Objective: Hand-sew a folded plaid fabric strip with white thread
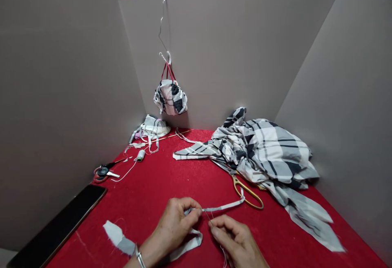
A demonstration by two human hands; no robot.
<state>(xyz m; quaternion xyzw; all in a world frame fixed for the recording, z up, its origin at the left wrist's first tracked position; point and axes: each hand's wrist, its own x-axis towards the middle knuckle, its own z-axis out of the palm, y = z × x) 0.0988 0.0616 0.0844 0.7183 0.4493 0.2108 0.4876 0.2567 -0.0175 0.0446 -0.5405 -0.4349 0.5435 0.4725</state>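
Note:
Near the front of the red cloth-covered table, my left hand (175,222) pinches a narrow grey-and-white fabric strip (225,207) between thumb and fingers. The strip's thin, folded part runs right to the gold handles of the scissors (251,196). A wider, frayed piece of fabric (118,237) lies under and beside my left wrist. My right hand (234,237) is closed on a thin needle (208,216), its tip close to the strip just right of my left fingers. Pale thread (224,253) trails below my right hand.
Crumpled plaid cloth (275,149) lies at right, partly over the scissors' blades. On the left are a phone (65,223), small red-handled scissors (102,173), a thread spool (141,155) and a plaid fabric bundle (153,126). A plaid pouch (170,96) hangs by the back panel.

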